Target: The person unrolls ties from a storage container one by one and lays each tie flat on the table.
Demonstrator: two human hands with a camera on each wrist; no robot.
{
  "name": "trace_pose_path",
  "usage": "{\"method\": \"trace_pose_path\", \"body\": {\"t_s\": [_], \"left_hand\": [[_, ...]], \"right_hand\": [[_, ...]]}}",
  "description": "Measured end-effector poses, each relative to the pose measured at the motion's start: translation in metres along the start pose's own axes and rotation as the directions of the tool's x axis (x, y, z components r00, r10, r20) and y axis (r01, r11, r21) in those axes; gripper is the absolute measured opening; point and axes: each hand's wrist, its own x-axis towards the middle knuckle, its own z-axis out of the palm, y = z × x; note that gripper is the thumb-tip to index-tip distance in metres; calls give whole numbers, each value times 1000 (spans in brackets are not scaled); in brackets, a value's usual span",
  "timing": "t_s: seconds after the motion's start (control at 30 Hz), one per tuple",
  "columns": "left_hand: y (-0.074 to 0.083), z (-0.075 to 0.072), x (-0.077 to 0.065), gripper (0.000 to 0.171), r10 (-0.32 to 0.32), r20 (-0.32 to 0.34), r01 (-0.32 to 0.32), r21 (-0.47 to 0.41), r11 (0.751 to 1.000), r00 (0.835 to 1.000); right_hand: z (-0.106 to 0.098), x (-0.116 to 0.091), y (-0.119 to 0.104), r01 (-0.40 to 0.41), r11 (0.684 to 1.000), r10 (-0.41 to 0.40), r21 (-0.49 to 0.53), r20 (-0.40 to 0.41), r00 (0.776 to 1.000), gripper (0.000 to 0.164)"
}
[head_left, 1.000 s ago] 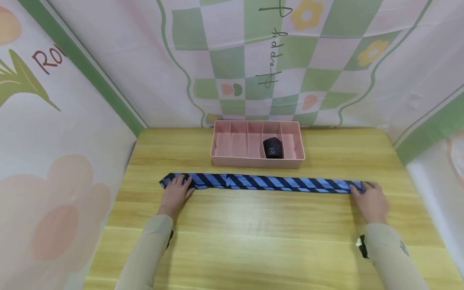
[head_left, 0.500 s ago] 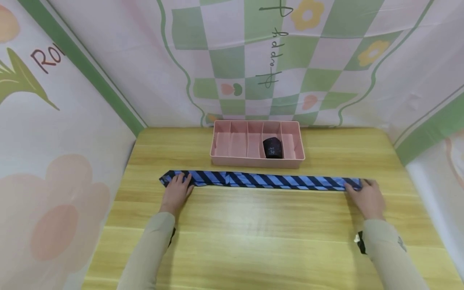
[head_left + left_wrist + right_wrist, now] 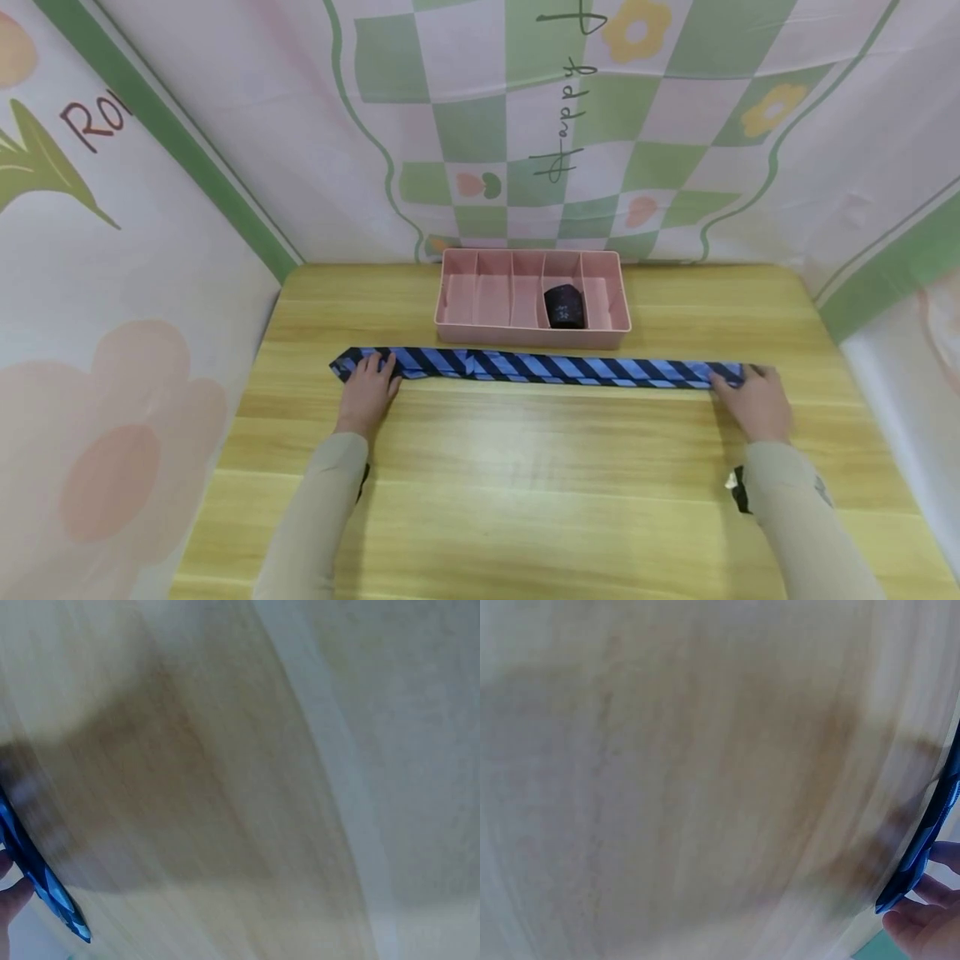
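Both the left hand (image 3: 367, 393) and right hand (image 3: 759, 404) pinch the striped tie (image 3: 555, 368) near the table's (image 3: 510, 492) side edges.

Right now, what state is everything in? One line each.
Striped tie: laid out lengthwise, nearly straight, unrolled
Left grip: fingers resting across the tie near its pointed end
Right grip: thumb and fingers on the tie's other end
Pink tray: upright, open-topped, one of five compartments occupied
Dark item: sitting inside the tray, second compartment from the right
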Motion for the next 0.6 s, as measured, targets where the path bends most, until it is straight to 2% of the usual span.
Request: {"method": "trace_pose_path", "body": {"t_s": [0.4,0.6], "left_hand": [[3,-7,2,51,-42,72,44,-27,999,997],[3,-6,3,50,-48,71,50,-37,998,996]], "right_hand": [[1,6,-1,-13,1000,13,5,0,1000,91],[2,9,-1,-16,1000,16,19,0,1000,92]]}}
